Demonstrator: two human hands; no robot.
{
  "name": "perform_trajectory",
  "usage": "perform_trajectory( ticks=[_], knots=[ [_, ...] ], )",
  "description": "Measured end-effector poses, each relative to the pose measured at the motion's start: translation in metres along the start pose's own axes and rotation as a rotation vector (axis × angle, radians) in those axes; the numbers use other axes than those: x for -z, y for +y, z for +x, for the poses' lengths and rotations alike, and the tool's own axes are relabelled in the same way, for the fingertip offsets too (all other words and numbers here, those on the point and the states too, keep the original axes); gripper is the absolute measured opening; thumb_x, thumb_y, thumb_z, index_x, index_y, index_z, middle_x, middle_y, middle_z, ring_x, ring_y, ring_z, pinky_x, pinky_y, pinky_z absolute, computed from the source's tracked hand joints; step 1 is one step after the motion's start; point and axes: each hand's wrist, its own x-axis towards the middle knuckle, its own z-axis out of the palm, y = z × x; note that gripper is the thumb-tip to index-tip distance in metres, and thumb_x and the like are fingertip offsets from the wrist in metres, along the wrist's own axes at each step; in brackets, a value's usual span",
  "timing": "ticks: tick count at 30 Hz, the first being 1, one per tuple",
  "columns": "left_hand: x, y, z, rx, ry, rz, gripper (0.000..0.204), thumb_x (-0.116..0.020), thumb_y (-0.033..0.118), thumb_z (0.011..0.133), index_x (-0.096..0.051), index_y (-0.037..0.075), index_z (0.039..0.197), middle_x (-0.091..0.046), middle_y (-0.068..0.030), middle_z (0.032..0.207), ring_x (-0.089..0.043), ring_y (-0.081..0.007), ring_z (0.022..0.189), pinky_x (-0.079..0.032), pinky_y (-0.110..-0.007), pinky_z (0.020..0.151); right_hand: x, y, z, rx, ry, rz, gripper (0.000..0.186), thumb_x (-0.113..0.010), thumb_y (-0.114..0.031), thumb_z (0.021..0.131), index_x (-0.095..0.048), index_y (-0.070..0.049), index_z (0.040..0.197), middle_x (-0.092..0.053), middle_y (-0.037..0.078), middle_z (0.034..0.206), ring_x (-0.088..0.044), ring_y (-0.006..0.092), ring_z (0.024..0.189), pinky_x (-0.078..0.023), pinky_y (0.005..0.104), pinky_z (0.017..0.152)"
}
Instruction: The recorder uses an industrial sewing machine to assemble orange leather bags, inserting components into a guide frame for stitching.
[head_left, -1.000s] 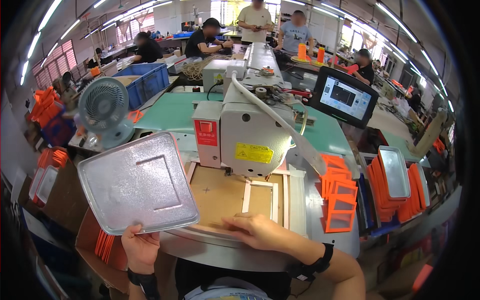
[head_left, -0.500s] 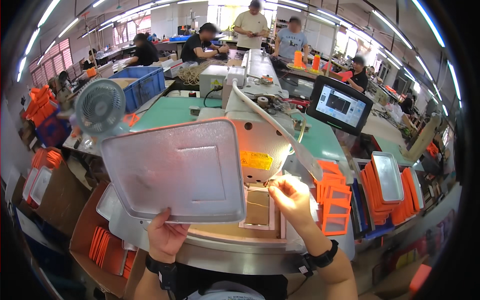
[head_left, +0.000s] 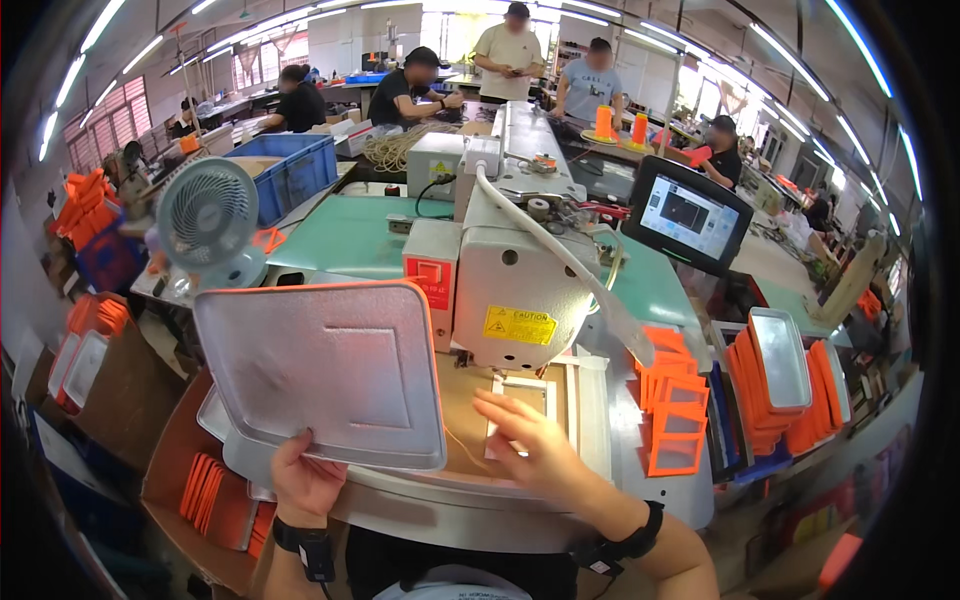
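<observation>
Silver panel (head_left: pixel 325 375), orange-rimmed, held above worktop's (head_left: pixel 450 522) near-left edge, left hand (head_left: pixel 306 490) gripping its lower rim. Shifted left since last frame. Right hand (head_left: pixel 537 450) down from sewing head (head_left: pixel 530 285), fingers loosely spread, apparently empty; needle area now unobstructed.

The panel (head_left: pixel 320 375) my left hand (head_left: pixel 308 480) grips has a glossy, silvery, foil-like face with a fine grain, and orange edging along its rim. Below it, the table's curved front edge (head_left: pixel 430 520) looks like smooth metal with a soft sheen; behind that edge I see a matt brown board (head_left: pixel 465 392). Towards the table's right edge, the orange frames (head_left: pixel 677 470) could be plastic or cloth; I can't tell.
</observation>
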Motion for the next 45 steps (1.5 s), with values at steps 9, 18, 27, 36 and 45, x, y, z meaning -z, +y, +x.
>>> perform_trajectory(
  ticks=[9,18,27,36,45],
  knots=[
    [0.016,0.01,-0.006,-0.035,-0.157,0.156,0.041,-0.055,0.012,0.087,-0.056,0.005,0.127,-0.065,-0.0098,0.121,-0.063,-0.0295,0.114,-0.054,-0.047,0.096,0.0,0.008,0.005,0.065,0.046,-0.111,0.022,-0.068,0.002,0.083,-0.061,-0.002,0.103,-0.059,0.01,0.093,-0.062,0.0222,0.074,-0.051,0.0315,0.065],
    [-0.018,0.004,-0.003,-0.097,-0.172,0.019,0.037,-0.054,0.003,0.091,-0.055,0.004,0.128,-0.062,-0.0119,0.128,-0.057,-0.0302,0.123,-0.047,-0.051,0.104,0.057,-0.004,-0.004,-0.055,0.152,-0.087,0.006,-0.069,0.002,0.085,-0.066,0.002,0.09,-0.068,0.006,0.091,-0.065,0.0112,0.08,-0.052,0.0254,0.073],
    [-0.049,-0.025,0.004,-0.14,-0.113,0.091,0.032,-0.056,0.0,0.093,-0.054,0.004,0.124,-0.061,-0.0105,0.126,-0.056,-0.0315,0.122,-0.047,-0.055,0.104,0.049,0.04,0.025,-0.194,0.326,0.295,0.008,-0.065,-0.007,0.091,-0.065,-0.003,0.084,-0.056,-0.006,0.07,-0.044,0.0015,0.061,-0.034,0.0194,0.054],
    [-0.031,0.001,-0.004,-0.206,-0.095,0.101,0.034,-0.053,0.002,0.094,-0.051,0.001,0.129,-0.059,-0.0165,0.13,-0.061,-0.0333,0.117,-0.052,-0.051,0.101,0.017,0.018,0.001,-0.146,-0.339,0.049,0.01,-0.065,-0.01,0.091,-0.069,-0.002,0.095,-0.066,0.003,0.079,-0.061,0.0172,0.069,-0.049,0.0275,0.064],
    [-0.02,0.018,-0.008,-0.286,0.068,0.011,0.03,-0.055,0.008,0.096,-0.052,0.0,0.125,-0.063,-0.0137,0.12,-0.064,-0.0286,0.11,-0.052,-0.044,0.1,0.011,-0.036,0.001,-0.189,-0.531,0.034,0.021,-0.069,-0.001,0.083,-0.072,-0.001,0.103,-0.071,0.011,0.098,-0.069,0.0247,0.089,-0.054,0.0306,0.079]
  ],
)
